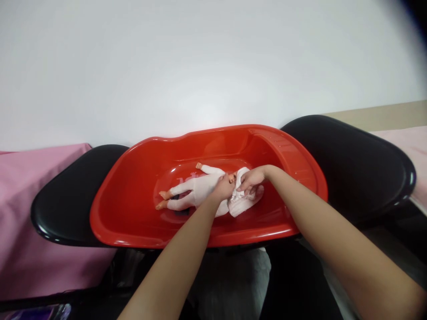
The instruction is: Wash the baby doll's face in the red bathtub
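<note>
While the right hand (251, 178) pinched a white bonnet-like cloth (243, 204), the baby doll (202, 186) lay crosswise beneath the left hand (224, 186), its grip unclear, feet pointing leftward.

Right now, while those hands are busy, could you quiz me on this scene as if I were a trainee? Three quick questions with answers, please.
1. True or false: the doll lies inside the red tub, its feet toward the picture's left.
2. Multiple choice: what colour is the draped cloth at the picture's far left? A) green B) pink C) yellow
3. Fill in the blank: the hand nearer the doll's feet is the person's ____ hand.

Key:
1. True.
2. B, pink.
3. Left. The left hand is over the doll's upper body; the right hand is at the white cloth by its head.
</note>
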The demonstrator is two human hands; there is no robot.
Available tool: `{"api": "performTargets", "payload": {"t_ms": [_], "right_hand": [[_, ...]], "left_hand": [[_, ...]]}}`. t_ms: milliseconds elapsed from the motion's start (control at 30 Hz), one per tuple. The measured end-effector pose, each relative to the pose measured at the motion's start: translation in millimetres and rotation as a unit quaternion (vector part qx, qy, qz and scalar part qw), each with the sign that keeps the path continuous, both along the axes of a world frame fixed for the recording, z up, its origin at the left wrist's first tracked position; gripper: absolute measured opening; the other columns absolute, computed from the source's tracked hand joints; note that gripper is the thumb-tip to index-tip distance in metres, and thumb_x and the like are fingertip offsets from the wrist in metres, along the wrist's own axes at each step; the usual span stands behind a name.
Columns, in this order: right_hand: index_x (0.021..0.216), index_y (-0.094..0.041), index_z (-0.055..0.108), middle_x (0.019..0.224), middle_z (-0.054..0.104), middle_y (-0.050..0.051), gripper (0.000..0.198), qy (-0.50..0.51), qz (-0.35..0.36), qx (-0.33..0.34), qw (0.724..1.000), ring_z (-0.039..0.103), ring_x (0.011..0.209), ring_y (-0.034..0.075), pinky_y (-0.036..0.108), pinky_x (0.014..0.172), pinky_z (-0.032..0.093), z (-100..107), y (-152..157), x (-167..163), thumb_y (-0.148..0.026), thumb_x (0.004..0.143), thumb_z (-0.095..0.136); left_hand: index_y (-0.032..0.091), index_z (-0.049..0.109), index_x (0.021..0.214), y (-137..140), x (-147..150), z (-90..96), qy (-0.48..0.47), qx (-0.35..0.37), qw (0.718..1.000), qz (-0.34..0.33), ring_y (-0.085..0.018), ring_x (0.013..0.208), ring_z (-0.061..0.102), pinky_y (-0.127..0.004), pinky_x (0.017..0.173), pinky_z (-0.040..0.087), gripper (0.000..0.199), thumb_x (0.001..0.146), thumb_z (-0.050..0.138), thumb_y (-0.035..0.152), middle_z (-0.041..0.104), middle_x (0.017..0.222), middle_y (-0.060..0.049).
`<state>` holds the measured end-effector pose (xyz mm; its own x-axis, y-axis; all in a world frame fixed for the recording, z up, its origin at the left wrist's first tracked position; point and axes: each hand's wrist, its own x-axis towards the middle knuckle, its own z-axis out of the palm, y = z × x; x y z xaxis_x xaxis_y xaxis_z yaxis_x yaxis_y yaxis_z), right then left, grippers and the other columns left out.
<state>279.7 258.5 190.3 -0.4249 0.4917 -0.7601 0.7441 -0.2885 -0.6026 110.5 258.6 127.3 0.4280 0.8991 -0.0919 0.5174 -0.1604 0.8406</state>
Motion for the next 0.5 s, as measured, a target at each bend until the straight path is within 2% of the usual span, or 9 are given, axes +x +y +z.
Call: {"api": "performTargets", "payload": {"t_ms": [200, 367, 433, 500], "right_hand": [[0.084, -0.015, 0.061, 0.089, 0.07, 0.01, 0.05, -0.045, 0.025, -0.024, 0.998, 0.068, 0.087, 0.022, 0.026, 0.063, 0.052, -10, 3, 6, -0.057, 0.062, 0.076], [0.081, -0.014, 0.064, 0.087, 0.07, 0.009, 0.047, -0.066, 0.027, -0.05, 0.996, 0.067, 0.088, 0.021, 0.029, 0.072, 0.055, -21, 8, 13, -0.055, 0.062, 0.077], [0.079, -0.015, 0.065, 0.086, 0.07, 0.009, 0.042, -0.103, 0.029, -0.064, 0.992, 0.067, 0.09, 0.021, 0.032, 0.076, 0.055, -24, 9, 17, -0.051, 0.063, 0.077], [0.077, -0.016, 0.065, 0.084, 0.07, 0.009, 0.035, -0.149, 0.024, -0.05, 0.987, 0.067, 0.091, 0.024, 0.035, 0.079, 0.056, -25, 9, 21, -0.044, 0.062, 0.08]], "left_hand": [[0.018, 0.056, 0.106, 0, -1, -0.4, 0.034, 0.009, 0.999, 0.009, -0.025, 0.105, 0.057, -0.037, 0.095, 0.043, 0.025, 0.086, 0.053, 0.033, 0.064, 0.109, -0.012], [0.017, 0.053, 0.111, -4, -2, 2.5, 0.05, 0.007, 0.999, 0.004, -0.025, 0.106, 0.056, -0.037, 0.094, 0.043, 0.029, 0.087, 0.05, 0.032, 0.061, 0.116, -0.014], [0.017, 0.053, 0.112, -6, -2, 3.5, 0.039, -0.001, 0.999, 0.011, -0.025, 0.107, 0.056, -0.036, 0.095, 0.043, 0.029, 0.087, 0.05, 0.032, 0.059, 0.119, -0.014], [0.018, 0.052, 0.112, -7, -2, 4.0, 0.024, -0.001, 1.0, 0.015, -0.026, 0.11, 0.055, -0.038, 0.097, 0.041, 0.03, 0.087, 0.051, 0.034, 0.058, 0.122, -0.015]]}}
